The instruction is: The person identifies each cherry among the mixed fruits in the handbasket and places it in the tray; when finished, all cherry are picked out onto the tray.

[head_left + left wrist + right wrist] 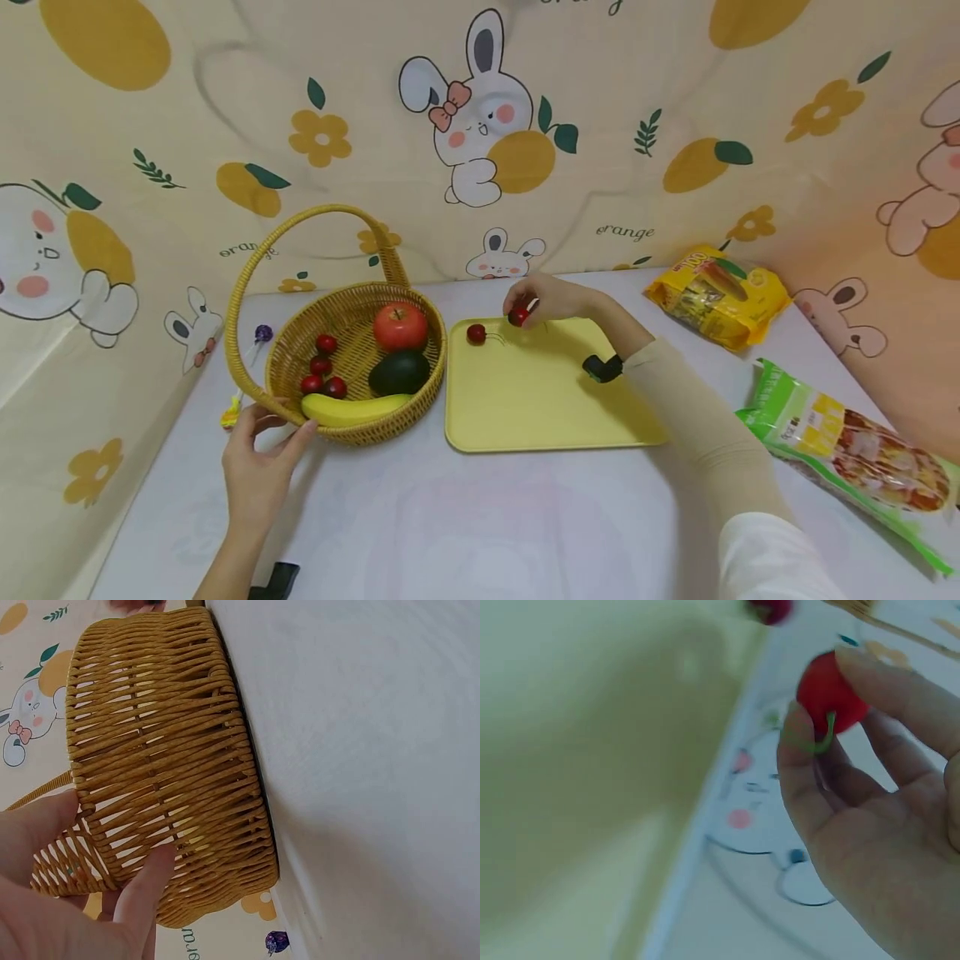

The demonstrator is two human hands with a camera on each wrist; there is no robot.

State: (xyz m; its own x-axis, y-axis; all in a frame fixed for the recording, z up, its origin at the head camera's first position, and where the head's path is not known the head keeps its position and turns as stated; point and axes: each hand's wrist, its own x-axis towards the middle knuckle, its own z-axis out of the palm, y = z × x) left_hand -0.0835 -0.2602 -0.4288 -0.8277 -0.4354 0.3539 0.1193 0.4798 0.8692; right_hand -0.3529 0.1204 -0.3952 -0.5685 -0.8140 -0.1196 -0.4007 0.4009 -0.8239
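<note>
In the head view, my right hand (553, 298) pinches a red cherry (517, 317) above the far edge of a yellow tray (540, 400). The right wrist view shows that cherry between thumb and fingertips, its green stem hanging down. Another cherry (476, 334) lies in the tray's far left corner. My left hand (258, 467) grips the near left rim of a woven basket (375, 432), by the foot of its handle. Inside the basket are a banana (352, 410), a dark green avocado (399, 373), a red apple (401, 327) and several cherries (321, 365).
Left of the basket lie a purple lollipop (262, 333) and a yellow-orange wrapped one (231, 412). At the right are a yellow snack bag (720, 296) and a green-and-white food package (855, 458). A patterned cloth backdrop (600, 100) rises behind the table.
</note>
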